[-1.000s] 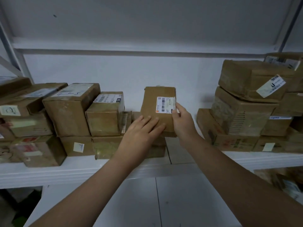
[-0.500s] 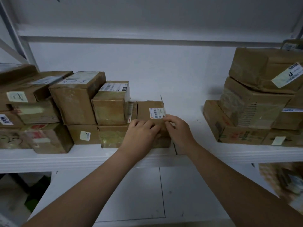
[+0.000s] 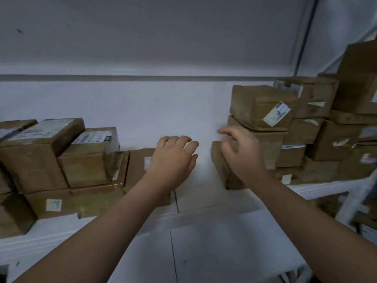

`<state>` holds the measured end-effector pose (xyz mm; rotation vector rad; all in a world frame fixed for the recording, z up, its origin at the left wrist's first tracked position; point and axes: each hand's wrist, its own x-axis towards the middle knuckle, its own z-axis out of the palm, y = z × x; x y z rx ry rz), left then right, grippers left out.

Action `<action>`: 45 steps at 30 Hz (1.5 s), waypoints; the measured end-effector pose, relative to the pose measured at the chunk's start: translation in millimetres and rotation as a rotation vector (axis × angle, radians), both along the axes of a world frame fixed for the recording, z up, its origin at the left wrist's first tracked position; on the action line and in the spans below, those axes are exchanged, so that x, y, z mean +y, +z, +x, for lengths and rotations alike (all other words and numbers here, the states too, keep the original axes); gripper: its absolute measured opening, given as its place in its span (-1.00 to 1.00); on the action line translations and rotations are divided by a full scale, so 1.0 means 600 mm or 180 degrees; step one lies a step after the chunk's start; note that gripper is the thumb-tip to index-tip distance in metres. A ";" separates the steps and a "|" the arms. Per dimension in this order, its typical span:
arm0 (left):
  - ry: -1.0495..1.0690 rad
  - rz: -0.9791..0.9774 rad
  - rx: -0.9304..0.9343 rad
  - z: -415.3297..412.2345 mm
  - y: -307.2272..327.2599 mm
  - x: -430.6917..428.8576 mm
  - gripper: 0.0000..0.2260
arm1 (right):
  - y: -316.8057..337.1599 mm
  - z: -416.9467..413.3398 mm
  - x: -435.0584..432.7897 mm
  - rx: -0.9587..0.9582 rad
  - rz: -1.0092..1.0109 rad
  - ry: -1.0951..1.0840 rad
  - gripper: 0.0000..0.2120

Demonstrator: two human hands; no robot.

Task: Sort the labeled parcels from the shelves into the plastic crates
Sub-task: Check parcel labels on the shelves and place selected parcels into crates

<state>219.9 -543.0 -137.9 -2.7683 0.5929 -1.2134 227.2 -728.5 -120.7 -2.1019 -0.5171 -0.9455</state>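
Two bare hands reach over one white shelf [image 3: 204, 193]. The left hand [image 3: 173, 160], fingers straight and close together, lies over one flat brown cardboard parcel [image 3: 138, 166] beside the left cluster of taped rectangular boxes [image 3: 40, 156]. The right hand [image 3: 242, 154], loosely curled and empty, hovers before the right stack of worn boxes [image 3: 263, 103]. The boxes overlap too much to count.
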 end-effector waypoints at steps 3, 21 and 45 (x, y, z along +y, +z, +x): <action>-0.0190 -0.0086 -0.0113 0.019 0.042 -0.071 -0.64 | 0.034 -0.002 -0.072 -0.0155 -0.0112 -0.0220 -0.80; -0.0618 -0.1749 0.0672 0.102 0.126 -0.288 -0.54 | 0.090 0.062 -0.262 0.1168 0.0757 0.0144 -0.55; -0.1753 -0.5122 0.0656 -0.012 0.118 -0.166 -0.48 | 0.073 0.025 -0.065 0.1989 0.2400 0.2377 -0.53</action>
